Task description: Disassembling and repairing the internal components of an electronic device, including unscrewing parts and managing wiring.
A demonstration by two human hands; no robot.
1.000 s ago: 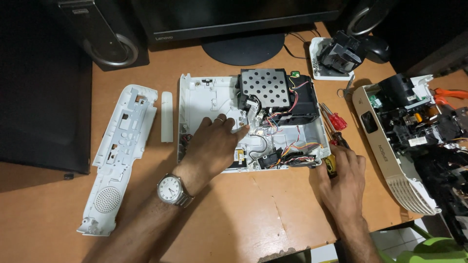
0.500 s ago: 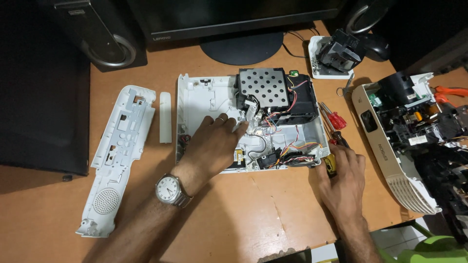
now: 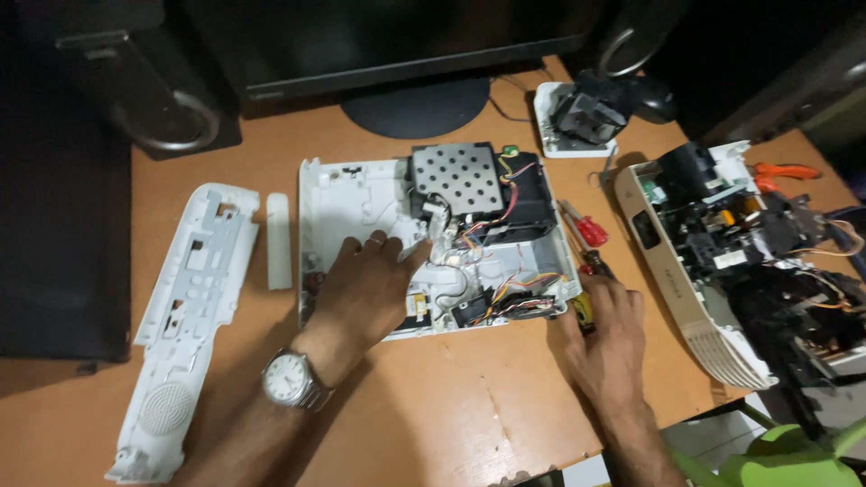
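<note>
Little has shifted since the earlier frames: both hands sit where they were, only the view has drifted slightly. Widest of all is the wooden bench [image 3: 433, 424], with a dark monitor stand [image 3: 417, 104] at its far edge and black speakers at either far corner. On the right lies a second, beige device [image 3: 722, 271] stripped open, its black innards and wires exposed, with orange-handled pliers [image 3: 785, 169] beyond it. At the centre rests the open white casing [image 3: 361, 194], holding a perforated metal plate [image 3: 458, 178], a black block and bundles of coloured wires [image 3: 514, 293]. To the left lie a long white cover panel [image 3: 185, 316] with a round grille, and a small white strip [image 3: 279, 240] between panel and casing. A red-handled screwdriver [image 3: 588, 230] lies just right of the casing. The left hand [image 3: 365, 289], a wristwatch [image 3: 289, 379] on its wrist, presses flat with fingers spread inside the casing, hiding its lower left part. The right hand [image 3: 609, 338] rests at the casing's right corner, fingers curled around a yellow-and-black tool handle [image 3: 584, 309].
</note>
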